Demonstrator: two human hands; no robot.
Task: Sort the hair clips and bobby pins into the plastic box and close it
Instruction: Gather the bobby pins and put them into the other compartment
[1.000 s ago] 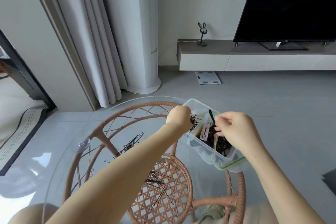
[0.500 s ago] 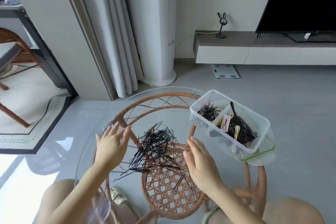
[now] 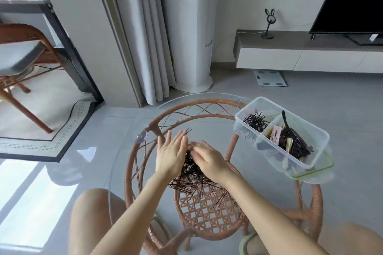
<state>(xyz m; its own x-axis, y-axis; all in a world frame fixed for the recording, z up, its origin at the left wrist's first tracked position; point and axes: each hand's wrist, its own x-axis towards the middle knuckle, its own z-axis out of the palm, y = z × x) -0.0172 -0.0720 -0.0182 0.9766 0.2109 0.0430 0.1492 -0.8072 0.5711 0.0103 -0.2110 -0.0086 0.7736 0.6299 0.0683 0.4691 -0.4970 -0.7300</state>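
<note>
The left hand (image 3: pixel 170 156) and right hand (image 3: pixel 210 161), fingers straight and grip apart, press from either side on the loose bobby pins (image 3: pixel 191 178) on the glass surface (image 3: pixel 124 151), with the open plastic box (image 3: pixel 310 130) at its right edge holding hair clips (image 3: pixel 290 141).

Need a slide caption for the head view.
Left hand and right hand cup bobby pins on glass table; plastic box open.

a round glass table top (image 3: pixel 207 124) sits on a woven rattan frame (image 3: pixel 207 101). a loose heap of black bobby pins (image 3: pixel 192 180) lies near its middle. a clear plastic box (image 3: pixel 323 135) stands at the far right edge, on a green-rimmed lid (image 3: pixel 310 174).
</note>
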